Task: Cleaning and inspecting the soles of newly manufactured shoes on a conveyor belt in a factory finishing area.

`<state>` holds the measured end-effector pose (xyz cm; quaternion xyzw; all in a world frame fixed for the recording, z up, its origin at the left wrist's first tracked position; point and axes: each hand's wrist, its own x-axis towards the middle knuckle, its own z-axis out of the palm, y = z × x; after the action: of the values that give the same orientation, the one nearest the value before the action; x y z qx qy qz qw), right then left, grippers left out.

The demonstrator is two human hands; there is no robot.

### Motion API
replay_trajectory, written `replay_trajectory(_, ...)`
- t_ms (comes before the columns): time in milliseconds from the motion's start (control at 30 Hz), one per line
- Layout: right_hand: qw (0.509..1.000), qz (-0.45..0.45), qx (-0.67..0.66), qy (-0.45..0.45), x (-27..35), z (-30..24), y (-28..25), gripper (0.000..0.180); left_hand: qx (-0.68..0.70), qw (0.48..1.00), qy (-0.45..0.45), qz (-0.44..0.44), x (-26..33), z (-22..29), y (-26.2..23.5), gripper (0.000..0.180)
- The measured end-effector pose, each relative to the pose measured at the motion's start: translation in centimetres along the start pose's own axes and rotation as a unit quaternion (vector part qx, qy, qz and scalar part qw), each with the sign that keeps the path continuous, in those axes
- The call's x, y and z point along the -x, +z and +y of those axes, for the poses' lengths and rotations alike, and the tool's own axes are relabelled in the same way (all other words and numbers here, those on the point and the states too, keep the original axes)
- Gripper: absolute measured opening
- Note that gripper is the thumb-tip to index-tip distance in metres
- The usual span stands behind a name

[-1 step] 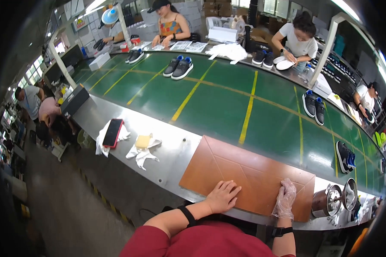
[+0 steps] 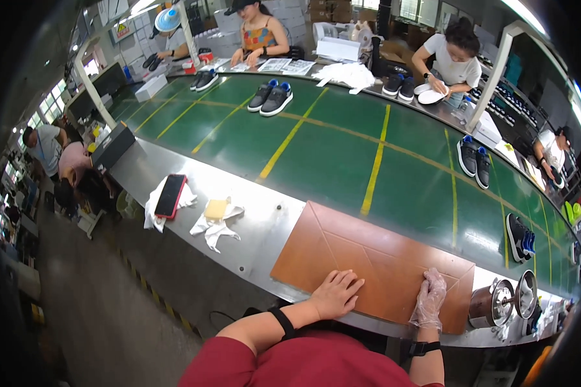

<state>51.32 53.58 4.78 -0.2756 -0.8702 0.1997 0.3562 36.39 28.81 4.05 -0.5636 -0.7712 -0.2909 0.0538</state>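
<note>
A brown board (image 2: 316,242) with creased lines lies flat on the metal edge of the bench before me. My left hand (image 2: 337,295) rests bare on its near edge, fingers stretched out and a little apart, holding nothing. Farther right, my right hand (image 2: 430,300) lies on the same board in a clear plastic glove. Its fingers are extended and slightly bent, with nothing visible in them. Just right of the board stands a metal pot (image 2: 490,303), and a round metal lid (image 2: 527,294) tilts beside it.
Left of the board, a yellow sponge (image 2: 215,209) and a red-edged phone (image 2: 171,196) lie on white cloths. Beyond runs a green conveyor belt (image 2: 329,155) carrying dark sneakers (image 2: 271,98), with more sneakers (image 2: 473,161) at right. Co-workers (image 2: 452,61) work along the far side.
</note>
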Motion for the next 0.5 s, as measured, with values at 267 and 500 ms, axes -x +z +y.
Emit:
replay_trajectory(267, 0.998, -0.026, 0.057, -0.012, -1.2, -0.6, 0.6, 0.021, 0.05, 0.998, 0.004, -0.028, -0.9, -1.1, -0.7, 0.044)
replay_trajectory(500, 0.996, -0.013, 0.084, 0.036, -1.4, 0.0, 0.8, 0.023, 0.054, 0.992, -0.004, -0.114, -3.3, -6.3, -4.1, 0.047)
